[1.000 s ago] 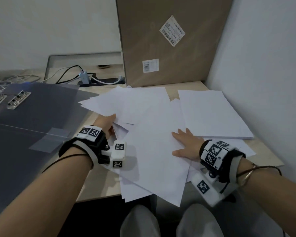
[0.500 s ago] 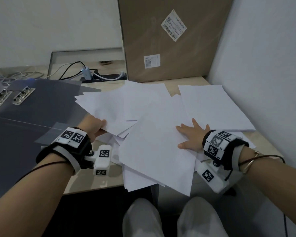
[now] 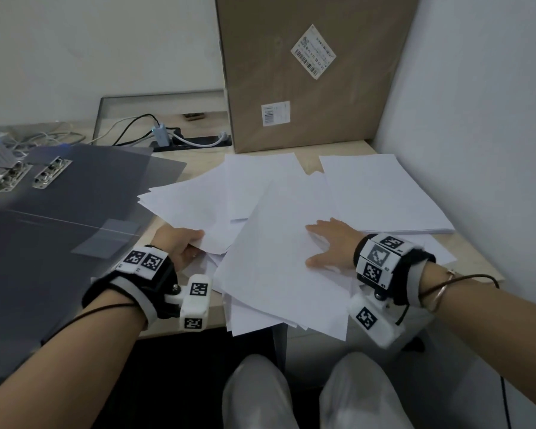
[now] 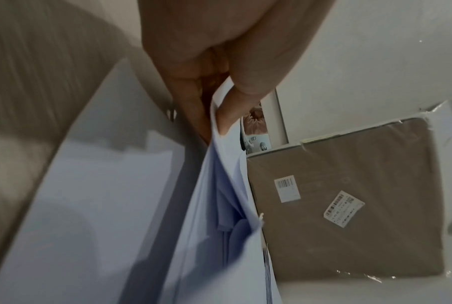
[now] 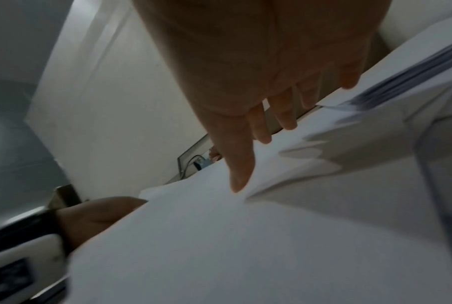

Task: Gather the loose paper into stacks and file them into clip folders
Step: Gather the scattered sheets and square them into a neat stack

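Observation:
Loose white sheets lie fanned across the desk, some hanging over its front edge. My left hand pinches the near corner of several left-hand sheets, thumb on top and fingers under. My right hand lies flat, fingers straight, pressing on the big top sheet. A squared stack of paper rests at the right by the wall. An open grey clip folder with metal clips lies at the left.
A large cardboard box leans against the wall behind the papers. A power strip with cables sits behind the folder. The white wall closes the right side. My knees are below the desk edge.
My left hand has slid left and toward me along the sheets and now pinches their corner. My right hand stays flat on the top sheet, which has shifted slightly.

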Demonstrator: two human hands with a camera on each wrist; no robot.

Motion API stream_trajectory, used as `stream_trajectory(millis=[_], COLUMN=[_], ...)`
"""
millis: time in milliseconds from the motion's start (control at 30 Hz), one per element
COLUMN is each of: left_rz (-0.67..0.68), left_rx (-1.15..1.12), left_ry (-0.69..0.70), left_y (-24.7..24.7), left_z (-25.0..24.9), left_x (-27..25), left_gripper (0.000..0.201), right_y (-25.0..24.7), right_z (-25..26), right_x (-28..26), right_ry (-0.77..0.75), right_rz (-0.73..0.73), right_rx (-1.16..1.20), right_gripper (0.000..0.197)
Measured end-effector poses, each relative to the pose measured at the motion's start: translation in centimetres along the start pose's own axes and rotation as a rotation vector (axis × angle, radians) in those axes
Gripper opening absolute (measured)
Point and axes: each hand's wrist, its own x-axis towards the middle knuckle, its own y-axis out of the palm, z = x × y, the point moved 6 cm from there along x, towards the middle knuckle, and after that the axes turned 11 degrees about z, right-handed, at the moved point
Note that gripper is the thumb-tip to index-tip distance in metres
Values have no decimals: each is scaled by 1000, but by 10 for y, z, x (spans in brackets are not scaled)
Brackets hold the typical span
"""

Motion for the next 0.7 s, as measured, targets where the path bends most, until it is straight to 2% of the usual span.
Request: stream_trajectory(millis=[167,267,367,467,533,567,633,667,700], left_rz=[-48,-53,-55,-53,-56,-56,-60,-55,-52], left_rx=[4,25,28,34,59,78,101,101,91], left_ry=[55,73,87,81,58,42,45,54,59], left_y=[5,8,11,11,6,3,-2,-2,-4], left_z=[-1,-1,0,0,3,5,8,10,12], left_x=[-4,-8,-14,-19,-19,-20,-19,-19,-17], left_gripper=[13,17,18,17,16,15,15,17,18], right_y=[27,44,55,59,59,56,44,37,31], right_z=[32,46,53,56,54,52,50,48,45], right_x=[-29,-37,-40,-47,-52,-54,-60,-63,-66], right_ry=[-191,-215,-190,-173,-167,-175,-206,-211,-213], right_rz=[29,95,114,112,140,127,19,-47,-104], right_rx=[14,-79,-182,-208,-179,-168,-79,-24,10], right_gripper=[105,116,117,104,87,72,22,20,30])
